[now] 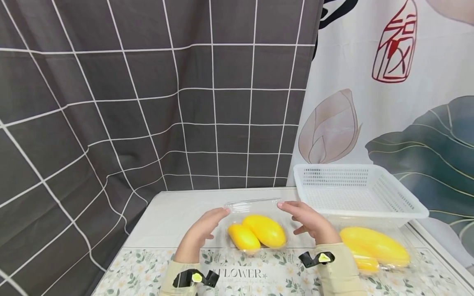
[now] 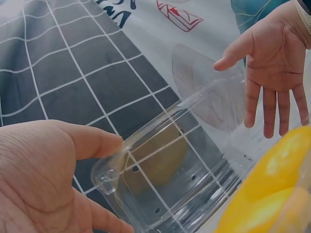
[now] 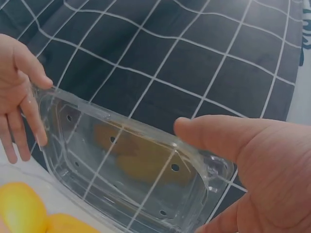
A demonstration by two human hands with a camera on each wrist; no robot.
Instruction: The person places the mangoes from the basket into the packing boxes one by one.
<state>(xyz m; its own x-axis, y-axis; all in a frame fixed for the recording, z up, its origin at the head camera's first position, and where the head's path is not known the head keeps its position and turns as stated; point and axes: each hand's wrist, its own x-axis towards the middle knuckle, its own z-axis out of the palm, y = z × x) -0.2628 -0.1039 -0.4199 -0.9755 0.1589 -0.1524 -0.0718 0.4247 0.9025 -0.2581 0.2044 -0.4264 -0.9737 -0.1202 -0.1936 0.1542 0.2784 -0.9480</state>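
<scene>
A clear plastic clamshell box stands in front of me, its transparent lid (image 1: 253, 204) raised at the back. Two yellow mangoes, a smaller one (image 1: 242, 238) and a larger one (image 1: 266, 231), lie in its lower half. To the left of the lid is my left hand (image 1: 203, 231), thumb right at the lid's corner (image 2: 108, 177) and fingers extended. My right hand (image 1: 312, 222) mirrors it on the right side, with its thumb tip close to the other lid corner (image 3: 214, 167). Both palms face inward, and neither hand's fingers curl round the lid.
At the right, a second clear box holds yellow mangoes (image 1: 377, 246) beside my right forearm. Behind it sits a white perforated basket (image 1: 401, 205). A flower-printed mat (image 1: 127, 271) covers the table's front. A dark grid curtain (image 1: 233, 107) hangs behind.
</scene>
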